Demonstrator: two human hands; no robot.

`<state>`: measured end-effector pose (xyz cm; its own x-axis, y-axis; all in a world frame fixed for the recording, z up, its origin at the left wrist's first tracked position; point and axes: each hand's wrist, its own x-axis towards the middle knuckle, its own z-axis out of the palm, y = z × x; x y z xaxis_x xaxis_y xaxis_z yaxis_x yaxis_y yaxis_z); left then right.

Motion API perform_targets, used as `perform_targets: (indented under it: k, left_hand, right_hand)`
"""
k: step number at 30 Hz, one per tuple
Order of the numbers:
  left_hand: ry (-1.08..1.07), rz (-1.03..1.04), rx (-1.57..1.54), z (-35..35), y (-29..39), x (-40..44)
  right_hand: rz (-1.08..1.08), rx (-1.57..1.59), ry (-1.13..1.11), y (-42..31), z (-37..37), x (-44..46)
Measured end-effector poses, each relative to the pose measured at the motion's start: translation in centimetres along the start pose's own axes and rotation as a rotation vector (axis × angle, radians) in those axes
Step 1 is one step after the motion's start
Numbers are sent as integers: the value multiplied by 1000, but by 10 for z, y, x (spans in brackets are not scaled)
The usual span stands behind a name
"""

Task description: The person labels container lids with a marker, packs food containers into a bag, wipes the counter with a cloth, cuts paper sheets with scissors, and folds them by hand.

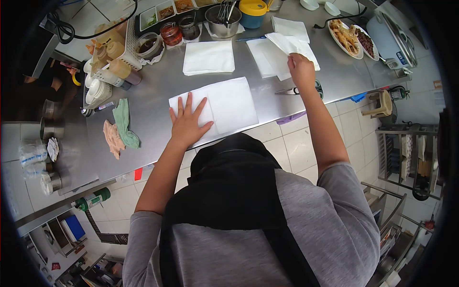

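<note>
My left hand [189, 122] lies flat with fingers spread on a white paper napkin [234, 105], unfolded near the counter's front edge. At the right, my right hand [302, 71] pinches the edge of another napkin [283, 44], whose near part lifts off the pile [260, 57] beneath it. A separate folded stack of napkins [209, 57] lies between and behind my hands. Scissors [287, 91] rest on the counter beside my right wrist, partly hidden by my forearm.
On the steel counter [158, 93] sit green and peach cloths [125, 126], a basket of squeeze bottles [119, 71], sauce jars [171, 33] and a metal bowl with utensils [223, 24]. Plates of food [346, 38] stand at the right, near a grey-blue appliance [389, 40].
</note>
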<state>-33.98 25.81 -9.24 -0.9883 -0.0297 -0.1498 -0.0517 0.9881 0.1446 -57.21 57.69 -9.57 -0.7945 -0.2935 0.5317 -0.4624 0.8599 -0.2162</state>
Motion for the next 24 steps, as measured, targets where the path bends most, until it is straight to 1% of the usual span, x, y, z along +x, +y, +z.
perform_targets:
  k: [1,2,3,4,5,6,7,8,9,11,12,13,15,16,17,19,22,24]
  left_hand:
    - [1,-21,-16,-3,3,0]
    - [1,-30,-18,4,3,2]
    - [147,28,-298,16,2,6]
    - [291,86,-574,24,1,7]
    - [287,74,-572,23,6,7]
    - [130,-133,-1118,20,15,7]
    - [-46,-356,-1654,20,19,8]
    - [-49,-428,-1666,28,17,9]
    - [-53,-442,-1665,34,15,7]
    - [12,-441,-1676,39,12,4]
    - [34,-457,-1742,42,12,2]
    - [19,-470,-1740,44,12,-1]
    - [31,-390,-1814,44,14,2]
    - [31,-386,-1839,42,16,4]
    - [28,-386,-1842,40,18,5]
    - [2,-328,-1754,35,22,6]
    - [-6,-284,-1702,33,26,9]
    - [-3,-281,-1730,38,27,11]
  right_hand:
    - [-94,40,63,-20,-14,-2]
    - [-108,110,15,-48,-27,-9]
    - [-170,108,-10,-79,-40,-21]
    - [-211,63,-117,-104,-40,-39]
    - [-293,-10,-237,-129,-36,-59]
    - [-374,64,-261,-152,-32,-78]
    - [-403,223,-417,-170,-34,-90]
    - [-321,348,-515,-182,-28,-102]
    - [-319,356,-525,-182,-19,-110]
    - [-130,652,-523,-181,-4,-113]
    - [-50,683,-597,-177,-1,-114]
    - [-36,687,-608,-179,-3,-114]
    - [110,763,-712,-177,-9,-105]
    - [156,788,-700,-176,-5,-105]
    - [158,786,-701,-176,-3,-106]
    - [233,787,-685,-181,-2,-105]
    - [233,708,-660,-187,-4,-104]
    - [259,711,-660,-185,0,-107]
